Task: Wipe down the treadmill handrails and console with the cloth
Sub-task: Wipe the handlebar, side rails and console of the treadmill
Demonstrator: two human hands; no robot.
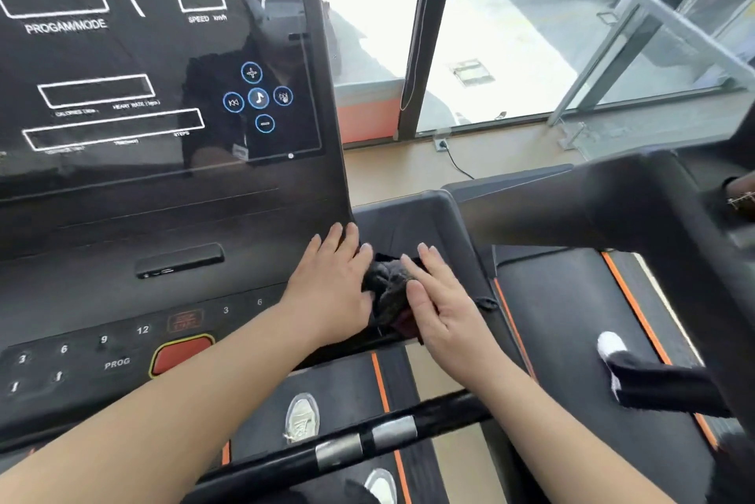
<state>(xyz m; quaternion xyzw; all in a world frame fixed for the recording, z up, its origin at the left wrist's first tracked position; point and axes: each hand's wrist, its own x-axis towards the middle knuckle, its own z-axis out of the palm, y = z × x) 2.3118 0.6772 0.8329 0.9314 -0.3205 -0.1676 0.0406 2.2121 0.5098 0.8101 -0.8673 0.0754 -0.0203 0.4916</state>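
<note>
Cloth (388, 289) part-hidden by left hand (329, 285), right hand (443, 305)

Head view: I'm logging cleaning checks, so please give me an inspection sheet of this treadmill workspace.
Surface: glossy black treadmill console, reflections on its panel.
Job's things: crumpled dark grey cloth in the console's right-hand side tray; black handrail with silver sensor bands nearer the person.
Clutter: nothing seen.
Hands: left hand flat at the cloth's edge; right hand flat on the cloth, fingers straight.
Cables: black cord from a floor socket.
Surroundings: large glass window; neighbouring treadmill with another person's white shoe on it.
</note>
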